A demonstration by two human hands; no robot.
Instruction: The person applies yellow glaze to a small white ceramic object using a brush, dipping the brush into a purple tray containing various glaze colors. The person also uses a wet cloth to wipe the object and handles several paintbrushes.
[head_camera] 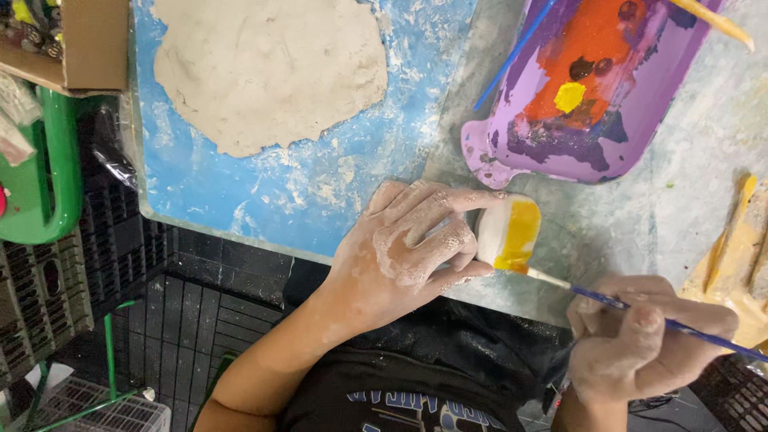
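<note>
My left hand (408, 248), dusted with dried clay, grips a small white clay piece (509, 234) that is partly painted yellow, holding it just above the table's front edge. In my right hand (640, 340) is a thin blue-handled paintbrush (640, 312), its pale tip touching the lower edge of the yellow patch. A purple plastic tray (588, 88) used as a palette lies just beyond the piece, smeared with orange, purple and a yellow blob of paint.
A flattened slab of grey clay (272, 68) lies on a blue board (304, 188) at the back left. A second blue brush (512, 56) and a wooden stick (712, 20) rest in the palette. Yellow-stained wooden tools (736, 256) lie at right. Black crates (112, 264) and a green frame (56, 160) stand left.
</note>
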